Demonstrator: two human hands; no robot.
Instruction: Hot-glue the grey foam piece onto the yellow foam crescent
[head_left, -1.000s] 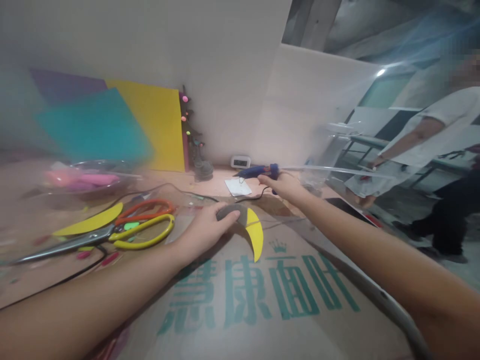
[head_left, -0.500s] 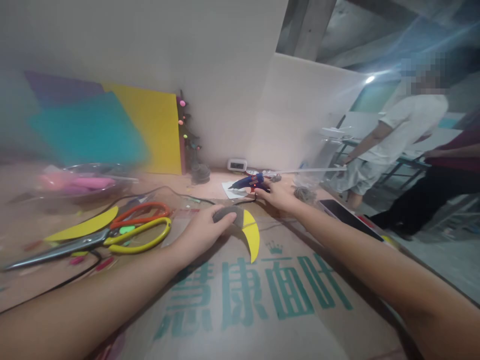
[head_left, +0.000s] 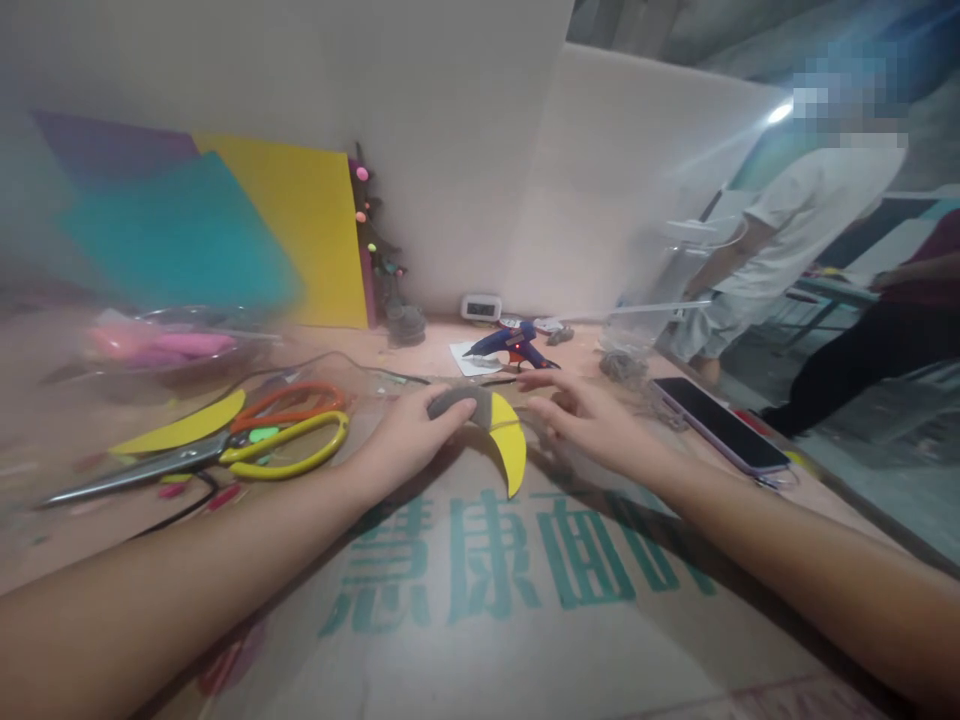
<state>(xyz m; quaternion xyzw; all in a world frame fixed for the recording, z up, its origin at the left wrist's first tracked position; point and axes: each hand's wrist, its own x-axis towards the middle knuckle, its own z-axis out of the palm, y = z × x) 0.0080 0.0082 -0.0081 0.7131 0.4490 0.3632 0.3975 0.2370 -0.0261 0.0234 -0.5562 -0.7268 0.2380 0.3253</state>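
My left hand (head_left: 420, 425) pinches a dark grey piece (head_left: 478, 408) joined to a yellow crescent-shaped cutout (head_left: 511, 448), whose tip points down toward me. Just right of the crescent, my right hand (head_left: 589, 415) is in the air with its fingers apart and holds nothing. Behind the hands, a dark blue glue gun (head_left: 514, 343) with a small red light rests on the table, its nozzle over a white paper (head_left: 469, 362). The glue gun's cord runs left across the table, partly hidden by my left hand.
Large scissors (head_left: 202, 450) with orange and yellow handles lie at left beside a yellow cutout (head_left: 184, 425). Pink rolls (head_left: 176, 345) are in a clear bowl behind. A phone (head_left: 720, 425) lies at right. Coloured sheets (head_left: 307, 230) lean on the back panel. Two people stand at right.
My right hand has let go of the glue gun and drawn back toward the yellow crescent. My left hand keeps its grip. The view has tilted slightly.
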